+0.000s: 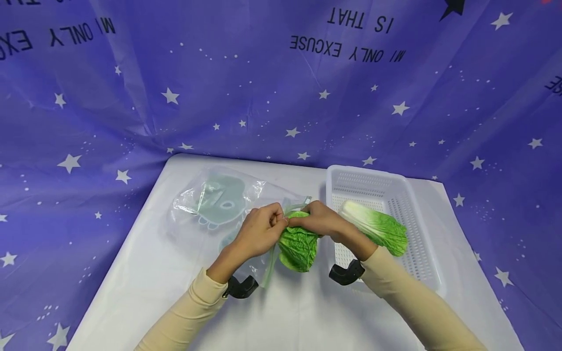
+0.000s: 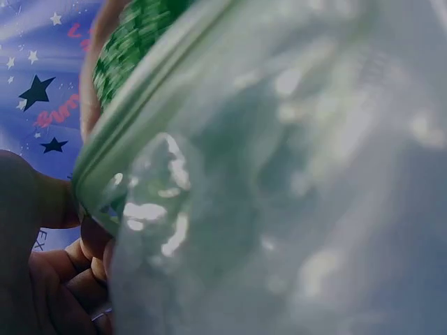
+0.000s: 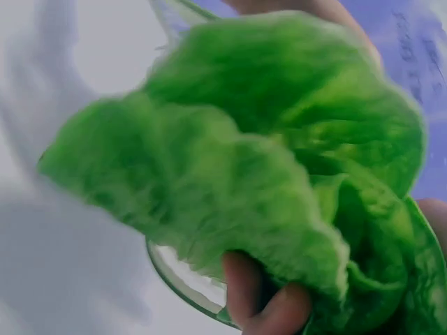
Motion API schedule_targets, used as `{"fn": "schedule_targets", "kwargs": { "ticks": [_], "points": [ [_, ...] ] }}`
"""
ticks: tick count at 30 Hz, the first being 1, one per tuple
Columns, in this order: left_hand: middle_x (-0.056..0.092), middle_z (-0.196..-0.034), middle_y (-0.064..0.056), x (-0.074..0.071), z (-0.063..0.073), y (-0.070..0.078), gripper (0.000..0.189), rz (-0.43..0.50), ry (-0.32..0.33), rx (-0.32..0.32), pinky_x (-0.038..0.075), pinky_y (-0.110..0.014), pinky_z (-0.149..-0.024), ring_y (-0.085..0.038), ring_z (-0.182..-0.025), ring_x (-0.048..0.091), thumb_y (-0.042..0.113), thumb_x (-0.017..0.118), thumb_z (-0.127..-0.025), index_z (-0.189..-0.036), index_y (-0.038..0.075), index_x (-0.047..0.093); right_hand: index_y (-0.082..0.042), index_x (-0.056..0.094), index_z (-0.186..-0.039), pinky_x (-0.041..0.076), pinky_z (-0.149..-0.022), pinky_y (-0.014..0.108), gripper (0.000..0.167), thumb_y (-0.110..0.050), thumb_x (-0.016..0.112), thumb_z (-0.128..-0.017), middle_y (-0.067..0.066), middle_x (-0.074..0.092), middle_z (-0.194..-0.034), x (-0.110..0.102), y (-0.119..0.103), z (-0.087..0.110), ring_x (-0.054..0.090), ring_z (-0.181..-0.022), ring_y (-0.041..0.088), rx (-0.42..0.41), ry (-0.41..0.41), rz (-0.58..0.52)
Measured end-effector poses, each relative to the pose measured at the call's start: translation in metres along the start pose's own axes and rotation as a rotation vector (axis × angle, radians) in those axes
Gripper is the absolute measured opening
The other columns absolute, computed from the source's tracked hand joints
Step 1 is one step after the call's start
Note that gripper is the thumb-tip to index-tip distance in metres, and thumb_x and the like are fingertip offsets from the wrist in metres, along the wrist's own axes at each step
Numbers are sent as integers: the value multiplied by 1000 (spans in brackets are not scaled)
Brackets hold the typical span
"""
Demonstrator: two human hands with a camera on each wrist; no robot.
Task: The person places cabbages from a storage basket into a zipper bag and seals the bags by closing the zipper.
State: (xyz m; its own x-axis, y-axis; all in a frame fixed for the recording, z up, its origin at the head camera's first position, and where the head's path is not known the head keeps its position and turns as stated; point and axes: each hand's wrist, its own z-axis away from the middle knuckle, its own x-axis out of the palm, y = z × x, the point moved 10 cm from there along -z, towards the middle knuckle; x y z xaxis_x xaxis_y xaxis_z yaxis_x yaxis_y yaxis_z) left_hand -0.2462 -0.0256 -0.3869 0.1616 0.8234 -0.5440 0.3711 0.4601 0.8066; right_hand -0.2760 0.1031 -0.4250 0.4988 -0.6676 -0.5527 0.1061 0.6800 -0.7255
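A clear zip bag (image 1: 206,209) with a pale green cartoon print lies on the table, its green-edged mouth toward the right. My left hand (image 1: 259,229) pinches the bag's rim; the left wrist view shows thumb and fingers on the green zip strip (image 2: 133,118). My right hand (image 1: 322,222) grips a green leafy cabbage (image 1: 299,248) at the bag's mouth. Crinkled leaves of this cabbage (image 3: 188,167) fill the right wrist view, with the bag's rim partly behind them. The right hand's far fingers are hidden by the leaves. How far the cabbage is inside the bag is unclear.
A white perforated plastic basket (image 1: 423,248) stands to the right, holding a napa cabbage (image 1: 377,224) under my right forearm. The white table (image 1: 298,317) ends at the back against a purple star-printed cloth (image 1: 263,87).
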Motion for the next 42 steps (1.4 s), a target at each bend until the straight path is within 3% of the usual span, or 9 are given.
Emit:
{"fn": "schedule_targets", "kwargs": {
  "ticks": [7, 10, 16, 22, 27, 32, 37, 39, 42],
  "points": [
    [44, -57, 8, 2, 1, 3, 21, -9, -19, 23, 34, -26, -48, -7, -45, 39, 15, 57, -93, -73, 17, 51, -7, 66, -77, 48, -51, 29, 38, -44, 72, -84, 2, 60, -66, 1, 18, 0, 56, -56, 12, 81, -38, -242],
    [45, -57, 8, 3, 0, 4, 21, -5, -30, 26, 34, -26, -48, -7, -45, 39, 15, 57, -93, -73, 17, 51, -8, 66, -77, 48, -51, 29, 38, -45, 71, -84, 1, 60, -67, 2, 17, 1, 56, -56, 11, 76, -49, -236],
    [46, -58, 7, 4, 0, 5, 19, -7, -75, 29, 35, -26, -47, -8, -44, 41, 16, 58, -94, -75, 17, 52, -16, 50, -62, 29, -43, 24, 45, -49, 71, -84, -5, 38, -54, -10, 17, 8, 33, -46, 8, 60, -97, -155],
    [46, -59, 6, -1, 0, 4, 21, 11, -61, 27, 36, -27, -48, -9, -44, 42, 16, 57, -95, -75, 16, 51, -11, 63, -73, 38, -47, 26, 41, -50, 67, -87, -1, 54, -65, -8, 22, 12, 47, -55, 10, 92, -217, -240],
    [46, -61, 6, 3, 1, 5, 20, 12, -74, 28, 35, -27, -49, -8, -46, 40, 17, 57, -96, -76, 17, 51, -5, 71, -85, 38, -46, 25, 48, -53, 64, -89, 3, 61, -68, 0, 27, 12, 49, -52, 11, 96, -173, -298],
    [47, -61, 6, -1, 2, 4, 21, 12, -41, 15, 34, -27, -48, -9, -46, 40, 16, 57, -95, -76, 17, 50, -1, 69, -115, 54, -55, 33, 50, -46, 63, -93, 7, 69, -85, -1, 20, 18, 64, -64, 19, 9, -74, -197],
    [45, -59, 4, -11, 1, 0, 24, 30, 18, -12, 33, -29, -49, -11, -46, 40, 17, 57, -96, -74, 16, 49, 0, 68, -113, 56, -56, 36, 38, -33, 67, -94, 7, 70, -79, -21, 14, 24, 68, -61, 25, -73, 97, 37],
    [44, -59, 4, -14, 0, 0, 25, 40, 35, -14, 33, -29, -50, -12, -46, 39, 17, 57, -96, -73, 15, 48, 0, 69, -107, 55, -53, 34, 33, -29, 69, -93, 5, 67, -72, -22, 12, 22, 66, -55, 23, -109, 105, 125],
    [43, -58, 3, -18, -2, 2, 25, 45, 54, -3, 33, -30, -50, -12, -47, 39, 17, 57, -96, -73, 15, 48, -1, 71, -104, 52, -50, 33, 31, -29, 71, -91, 1, 65, -67, -9, 9, 15, 63, -53, 19, -169, 20, 195]
  ]
}}
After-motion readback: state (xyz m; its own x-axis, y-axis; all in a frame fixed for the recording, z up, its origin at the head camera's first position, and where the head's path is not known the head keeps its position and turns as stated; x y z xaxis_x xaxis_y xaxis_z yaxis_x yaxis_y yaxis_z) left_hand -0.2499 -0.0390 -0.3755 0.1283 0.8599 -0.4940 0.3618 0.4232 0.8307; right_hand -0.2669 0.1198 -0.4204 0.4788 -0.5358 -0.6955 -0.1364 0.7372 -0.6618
